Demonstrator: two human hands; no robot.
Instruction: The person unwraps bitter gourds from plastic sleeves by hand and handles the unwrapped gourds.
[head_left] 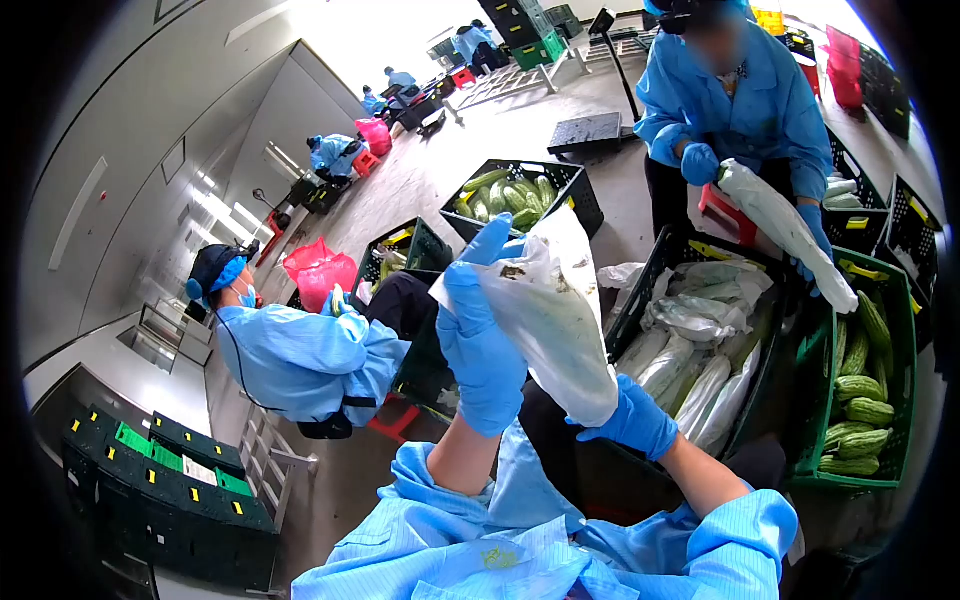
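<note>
Both of my hands wear blue gloves and hold one white plastic bag [550, 315], stained with dark spots near its top. My left hand [483, 345] grips the bag's upper left side, its fingers pointing up. At the bag's lower end, my right hand [635, 420] is closed on the plastic. Whether anything is inside the bag I cannot tell. Just right of the bag, a black crate [745, 425] holds several long vegetables wrapped in white plastic. Behind the bag stands a dark crate [583, 207] of green vegetables.
A co-worker [740, 110] opposite holds a white-wrapped long item [785, 225]. Another co-worker [300, 350] sits at the left beside a pink bag [320, 272]. A green crate [905, 420] of ridged green vegetables stands at the right. Stacked dark crates [170, 500] are at lower left.
</note>
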